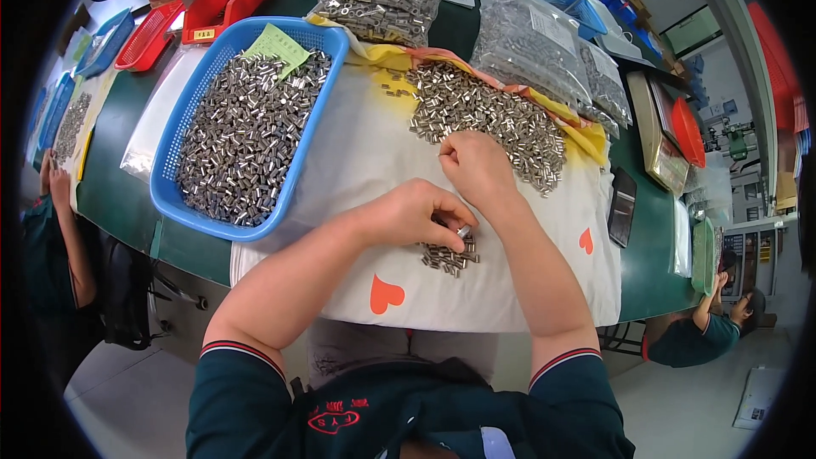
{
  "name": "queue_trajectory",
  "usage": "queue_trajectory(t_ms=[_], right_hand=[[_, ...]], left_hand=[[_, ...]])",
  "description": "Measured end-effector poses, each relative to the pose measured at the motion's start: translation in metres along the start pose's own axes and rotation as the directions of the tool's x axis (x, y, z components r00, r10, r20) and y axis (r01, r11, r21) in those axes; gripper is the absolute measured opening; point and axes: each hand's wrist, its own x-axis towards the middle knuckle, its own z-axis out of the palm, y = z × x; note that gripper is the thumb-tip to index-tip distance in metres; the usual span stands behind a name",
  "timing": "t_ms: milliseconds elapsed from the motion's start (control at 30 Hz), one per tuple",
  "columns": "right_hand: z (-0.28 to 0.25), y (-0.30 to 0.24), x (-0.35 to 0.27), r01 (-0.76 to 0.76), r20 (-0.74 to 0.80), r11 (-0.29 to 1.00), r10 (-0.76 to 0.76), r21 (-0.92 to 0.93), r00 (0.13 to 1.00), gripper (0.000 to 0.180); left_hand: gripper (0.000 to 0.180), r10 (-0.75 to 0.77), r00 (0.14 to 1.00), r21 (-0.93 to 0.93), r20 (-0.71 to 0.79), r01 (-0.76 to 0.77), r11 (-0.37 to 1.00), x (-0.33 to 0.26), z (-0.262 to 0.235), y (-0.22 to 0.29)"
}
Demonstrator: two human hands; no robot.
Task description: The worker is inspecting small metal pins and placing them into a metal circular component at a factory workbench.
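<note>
My left hand (415, 214) curls its fingers and thumb around a small shiny metal sleeve (463, 231). Right below it on the white cloth (518, 289) lies a small heap of metal sleeves (449, 263). My right hand (476, 166) is closed at the near edge of a large spread pile of the same kind of sleeves (493, 110). Its fingertips are turned away, so anything in them is hidden. To the left stands a blue perforated basket (161, 153) full of similar short metal cylinders, with a green paper slip (278, 53) on top.
Clear bags of metal parts (382, 0) and further plastic bags (531, 42) line the far side. Red bins (225, 4) stand at the far left. A dark phone (623, 204) lies on the green table's right. One person (64, 229) sits left, another (701, 331) right.
</note>
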Motion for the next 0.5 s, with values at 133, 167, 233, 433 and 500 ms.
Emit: queue_trajectory(t_ms=[133,167,233,433,500], right_hand=[[-0.021,0.004,-0.026,-0.13,0.06,0.967,0.12,0.218,0.991,0.009],[-0.027,0.007,-0.035,-0.141,-0.022,0.914,0.162,0.381,0.987,0.009],[-0.035,0.01,-0.047,-0.25,0.053,0.774,0.271,0.582,0.961,0.006],[-0.041,0.003,-0.06,-0.17,0.095,0.596,0.154,0.785,0.983,0.007],[-0.044,0.0,-0.061,-0.165,0.091,0.636,0.147,0.754,0.985,0.007]], left_hand=[[0.03,-0.04,0.999,-0.126,-0.028,0.036,0.991,0.002,-0.002,0.0],[0.03,-0.044,0.999,-0.132,-0.025,0.04,0.99,0.003,-0.002,-0.002],[0.032,-0.051,0.983,-0.418,-0.174,-0.027,0.908,0.005,-0.003,-0.006],[0.033,-0.06,0.975,-0.515,-0.213,-0.06,0.855,0.008,-0.006,-0.008],[0.034,-0.07,0.974,-0.516,-0.217,-0.053,0.855,0.008,-0.004,-0.008]])
